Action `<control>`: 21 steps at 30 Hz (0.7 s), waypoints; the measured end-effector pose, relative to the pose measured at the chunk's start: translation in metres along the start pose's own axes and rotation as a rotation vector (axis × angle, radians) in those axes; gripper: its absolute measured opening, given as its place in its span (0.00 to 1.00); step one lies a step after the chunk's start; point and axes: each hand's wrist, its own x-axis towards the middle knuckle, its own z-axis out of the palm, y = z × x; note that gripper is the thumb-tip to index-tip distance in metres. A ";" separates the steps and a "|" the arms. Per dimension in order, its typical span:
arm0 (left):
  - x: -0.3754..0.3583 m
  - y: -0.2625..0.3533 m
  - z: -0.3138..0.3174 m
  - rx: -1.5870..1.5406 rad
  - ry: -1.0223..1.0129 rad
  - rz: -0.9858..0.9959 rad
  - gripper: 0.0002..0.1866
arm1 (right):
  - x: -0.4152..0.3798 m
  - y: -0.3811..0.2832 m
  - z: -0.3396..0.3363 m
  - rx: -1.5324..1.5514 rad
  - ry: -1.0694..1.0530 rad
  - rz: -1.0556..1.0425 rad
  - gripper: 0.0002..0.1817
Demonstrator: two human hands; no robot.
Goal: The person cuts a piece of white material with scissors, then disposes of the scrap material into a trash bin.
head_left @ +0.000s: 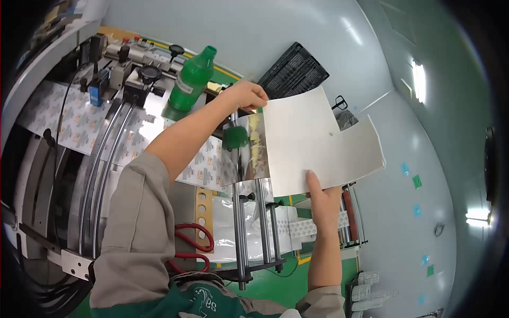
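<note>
While held up, white sheet (313,140), left hand (245,95) grip top edge, right hand (321,196) bottom.

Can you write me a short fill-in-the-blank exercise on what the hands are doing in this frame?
1. Both hands hold one large white ____ above the machine.
2. The left hand grips the sheet at its ____ edge.
3. The right hand grips its ____ edge.
4. The bottle standing on the machine is ____ in colour.

Missing words: sheet; top; bottom; green
</note>
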 end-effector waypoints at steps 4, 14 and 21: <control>-0.002 -0.009 -0.002 -0.034 0.049 0.019 0.08 | 0.000 -0.004 0.006 -0.041 0.011 0.033 0.13; 0.000 -0.038 -0.007 -0.089 0.074 -0.014 0.06 | -0.004 -0.005 0.017 0.025 -0.023 0.100 0.13; 0.000 -0.043 -0.005 -0.149 0.120 0.067 0.06 | 0.001 0.003 0.015 -0.061 -0.034 0.072 0.12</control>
